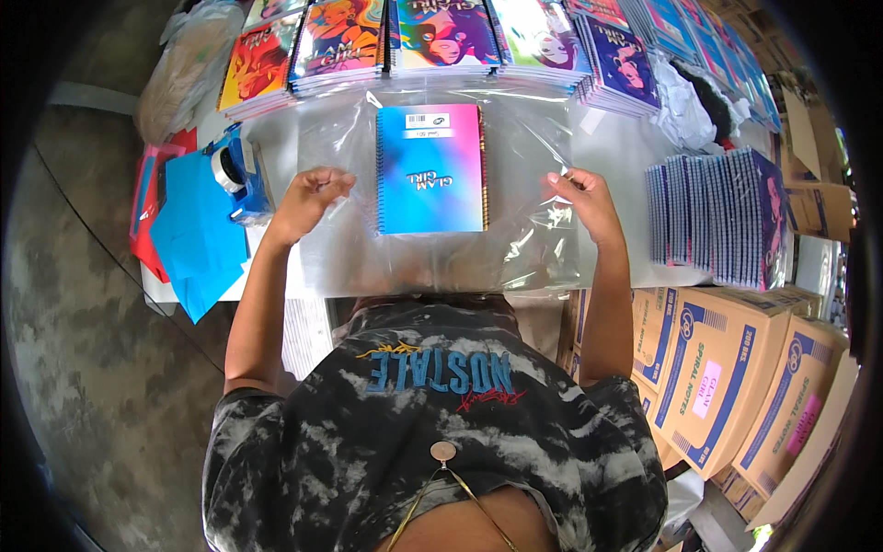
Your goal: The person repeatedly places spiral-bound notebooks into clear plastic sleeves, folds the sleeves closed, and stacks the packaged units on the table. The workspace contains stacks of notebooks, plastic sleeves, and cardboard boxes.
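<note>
A spiral notebook (pixel 430 168) with a blue-to-pink cover lies flat on a clear plastic sheet (pixel 533 248) spread over the white table (pixel 625 156). My left hand (pixel 308 202) pinches the sheet's left side, fingers closed on the film. My right hand (pixel 584 198) grips the sheet's right side the same way. The notebook sits between the two hands, touching neither.
Stacks of colourful notebooks (pixel 432 41) line the table's far edge. A blue tape dispenser (pixel 237 170) and blue paper sheets (pixel 193 235) lie at the left. More notebooks stand on edge (pixel 713 216) at the right, above cardboard boxes (pixel 727 368).
</note>
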Motion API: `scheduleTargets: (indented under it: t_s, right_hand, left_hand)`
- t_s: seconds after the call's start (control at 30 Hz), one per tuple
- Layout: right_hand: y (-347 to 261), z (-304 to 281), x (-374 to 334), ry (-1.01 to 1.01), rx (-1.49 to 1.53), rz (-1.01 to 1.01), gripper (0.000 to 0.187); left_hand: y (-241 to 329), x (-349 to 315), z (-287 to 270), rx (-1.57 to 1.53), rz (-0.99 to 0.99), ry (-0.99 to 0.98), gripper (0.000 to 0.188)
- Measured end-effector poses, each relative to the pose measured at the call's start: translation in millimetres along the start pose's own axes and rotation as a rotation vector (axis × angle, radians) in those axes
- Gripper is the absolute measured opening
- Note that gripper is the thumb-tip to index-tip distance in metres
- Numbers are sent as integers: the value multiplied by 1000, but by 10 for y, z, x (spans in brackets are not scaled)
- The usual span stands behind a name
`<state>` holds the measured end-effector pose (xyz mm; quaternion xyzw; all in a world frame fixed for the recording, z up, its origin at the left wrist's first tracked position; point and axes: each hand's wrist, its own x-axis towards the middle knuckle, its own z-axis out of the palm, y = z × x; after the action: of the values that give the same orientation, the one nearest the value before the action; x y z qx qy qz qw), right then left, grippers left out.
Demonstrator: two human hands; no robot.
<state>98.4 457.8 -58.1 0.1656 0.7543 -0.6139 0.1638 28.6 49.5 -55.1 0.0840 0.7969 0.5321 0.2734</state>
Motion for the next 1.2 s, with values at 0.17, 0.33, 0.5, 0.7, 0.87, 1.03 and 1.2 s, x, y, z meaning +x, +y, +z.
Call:
scheduleTargets:
  t_s: [0.17, 0.33, 0.5, 0.7, 0.87, 1.03, 1.2]
  right_hand:
    - [18, 601, 275, -133, 289, -375, 19]
    - [192, 1218, 412, -110, 535, -468, 16]
    - [84, 1435, 281, 16, -37, -633, 24]
    - [-5, 1582, 220, 139, -719, -619, 28]
    - [-16, 1603, 218, 143, -723, -623, 26]
    - [0, 1597, 235, 181, -753, -604, 24]
    - [75, 1607, 228, 81, -663, -481, 24]
  left_hand:
    - [77, 255, 445, -60, 308, 59, 10]
    - [195, 432, 1087, 151, 346, 170, 15]
    - [58, 287, 1524, 625, 362, 147, 43]
    - [268, 541, 490, 24, 144, 69, 64]
    - [396, 1717, -71, 846, 266, -388, 34]
    - [1159, 2001, 115, 709, 277, 583, 37]
    - [830, 1514, 1076, 1011, 589, 160, 39]
